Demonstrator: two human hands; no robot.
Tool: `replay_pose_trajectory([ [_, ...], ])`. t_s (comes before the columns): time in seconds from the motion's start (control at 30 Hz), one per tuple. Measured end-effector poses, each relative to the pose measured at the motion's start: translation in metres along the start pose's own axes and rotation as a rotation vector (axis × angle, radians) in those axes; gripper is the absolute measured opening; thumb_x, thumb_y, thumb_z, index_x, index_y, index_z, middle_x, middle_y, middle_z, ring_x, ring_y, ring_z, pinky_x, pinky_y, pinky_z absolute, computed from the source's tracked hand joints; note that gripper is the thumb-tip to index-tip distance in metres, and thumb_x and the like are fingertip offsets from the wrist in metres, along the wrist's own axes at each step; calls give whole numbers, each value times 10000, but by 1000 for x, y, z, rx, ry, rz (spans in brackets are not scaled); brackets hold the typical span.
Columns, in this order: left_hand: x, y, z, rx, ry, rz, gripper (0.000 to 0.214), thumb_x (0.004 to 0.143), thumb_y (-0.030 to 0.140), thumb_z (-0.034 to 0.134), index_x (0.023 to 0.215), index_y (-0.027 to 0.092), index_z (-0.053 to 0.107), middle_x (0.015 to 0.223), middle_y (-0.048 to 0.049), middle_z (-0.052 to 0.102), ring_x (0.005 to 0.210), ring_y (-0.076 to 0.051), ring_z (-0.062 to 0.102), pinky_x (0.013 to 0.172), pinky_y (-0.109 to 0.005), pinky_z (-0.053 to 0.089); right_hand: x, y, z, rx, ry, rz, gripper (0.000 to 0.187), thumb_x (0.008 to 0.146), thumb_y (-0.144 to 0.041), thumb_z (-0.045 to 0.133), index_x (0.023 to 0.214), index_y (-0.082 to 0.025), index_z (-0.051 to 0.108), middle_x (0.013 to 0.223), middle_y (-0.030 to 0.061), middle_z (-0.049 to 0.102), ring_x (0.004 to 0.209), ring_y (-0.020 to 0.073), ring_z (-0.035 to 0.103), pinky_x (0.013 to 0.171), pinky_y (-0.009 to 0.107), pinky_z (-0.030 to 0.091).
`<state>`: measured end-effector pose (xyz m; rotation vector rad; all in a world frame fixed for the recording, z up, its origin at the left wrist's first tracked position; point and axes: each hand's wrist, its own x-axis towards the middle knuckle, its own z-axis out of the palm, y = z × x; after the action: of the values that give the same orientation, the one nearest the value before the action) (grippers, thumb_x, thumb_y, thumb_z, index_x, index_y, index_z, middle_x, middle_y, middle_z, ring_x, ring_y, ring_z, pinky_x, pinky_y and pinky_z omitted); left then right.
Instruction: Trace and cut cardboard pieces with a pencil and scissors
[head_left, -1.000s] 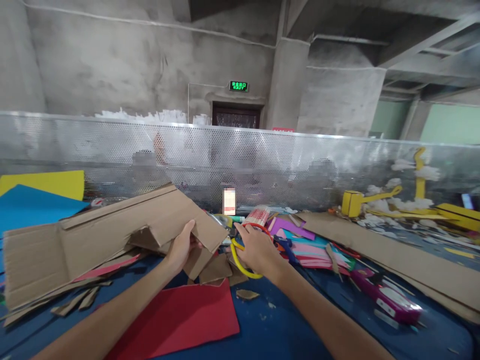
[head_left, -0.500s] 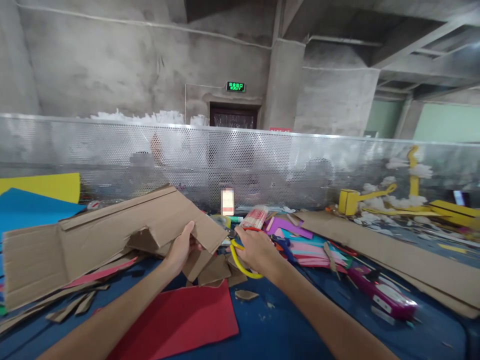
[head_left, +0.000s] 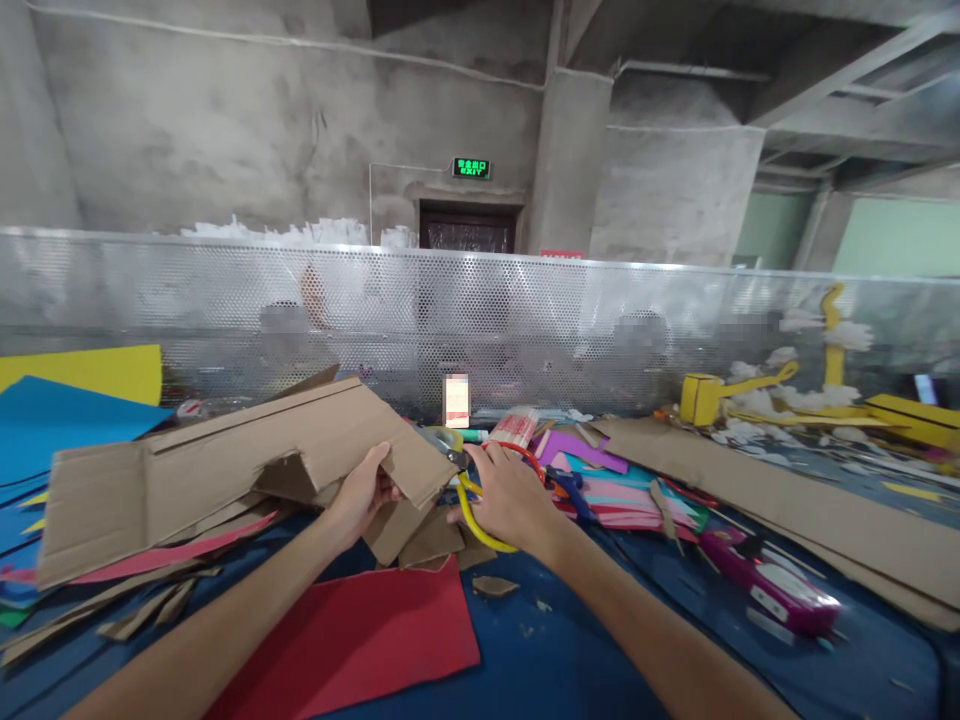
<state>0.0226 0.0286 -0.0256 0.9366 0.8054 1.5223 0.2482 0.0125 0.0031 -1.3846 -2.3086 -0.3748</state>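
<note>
My left hand [head_left: 361, 492] grips the near edge of a large brown cardboard sheet [head_left: 225, 460] and holds it raised over the blue table [head_left: 555, 650]. My right hand [head_left: 504, 496] is closed in the yellow and red handles of a pair of scissors [head_left: 471, 500]. The scissor blades point left at the cardboard's right edge, close to my left fingers. Small cardboard offcuts [head_left: 427, 540] lie under both hands.
A red sheet [head_left: 367, 630] lies near me, blue and yellow sheets [head_left: 67, 410] at far left. Coloured paper scraps [head_left: 615, 495], a magenta tool [head_left: 772, 585] and long cardboard strips [head_left: 787, 500] cover the right. A perforated metal screen [head_left: 525, 320] runs along the back.
The cardboard's left end has lifted and shifted right a little. My right hand with the scissors has moved slightly left, closer to the cardboard edge.
</note>
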Motion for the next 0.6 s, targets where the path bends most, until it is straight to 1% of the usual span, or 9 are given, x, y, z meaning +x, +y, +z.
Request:
replay_pose_trajectory([
  [0.13,-1,-1,1,-6,-11,1,171,863,329,567,846,160,592,657,-1,634,455,-93,526,415,-191,444,2,-1,0,-17,-17,39,693,837,-534,593,1406,-168,440,1246,170,563,1128,326,564,922,397,434],
  [0.2,-1,-2,2,-4,3,0,177,864,333,562,837,160,590,645,-1,628,455,-97,526,415,-193,444,4,-1,-1,-27,-45,46,608,870,-481,574,1391,-191,455,1241,155,572,1089,310,595,883,381,448],
  [0.27,0,-3,2,-3,20,-4,178,854,337,570,833,162,590,624,4,613,462,-106,535,409,-195,437,5,0,-2,-46,-73,48,557,885,-473,563,1365,-202,479,1217,143,593,1041,300,624,848,372,458],
  [0.4,0,-6,2,4,24,2,215,818,379,607,807,166,584,596,14,598,449,-107,522,412,-203,428,5,-1,-5,-109,-92,52,535,894,-503,556,1333,-205,496,1172,134,630,1006,306,646,824,373,464],
  [0.5,0,-8,0,24,22,22,262,796,423,626,799,164,587,605,10,609,448,-105,516,420,-209,426,3,-3,-8,-150,-101,46,494,905,-483,555,1309,-203,508,1140,130,656,991,306,655,807,359,466],
  [0.6,0,-6,0,38,27,25,254,795,413,630,800,162,590,612,6,610,460,-106,519,423,-206,423,3,-4,-8,-157,-108,39,460,914,-470,545,1288,-203,518,1102,125,673,986,306,661,805,353,464],
])
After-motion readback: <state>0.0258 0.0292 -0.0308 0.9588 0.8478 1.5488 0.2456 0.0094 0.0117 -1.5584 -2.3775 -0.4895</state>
